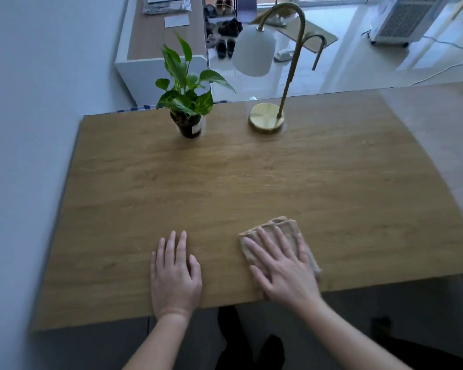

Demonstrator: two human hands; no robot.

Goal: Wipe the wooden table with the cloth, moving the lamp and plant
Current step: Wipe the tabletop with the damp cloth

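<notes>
The wooden table (pixel 225 182) fills the middle of the view. A folded beige cloth (pixel 281 228) lies near its front edge, right of centre. My right hand (pixel 281 271) presses flat on the cloth with fingers spread. My left hand (pixel 174 276) rests flat on bare wood to the left of it, holding nothing. At the far edge stands a small green plant (pixel 185 100) in a dark pot. To its right stands a lamp with a round brass base (pixel 265 117), a curved brass arm and a white shade (pixel 254 50).
A grey wall runs close along the table's left side. Beyond the far edge are a white cabinet (pixel 150 73), a shoe rack (pixel 222 25) and a white appliance (pixel 406 20) on the shiny floor. My legs show under the front edge.
</notes>
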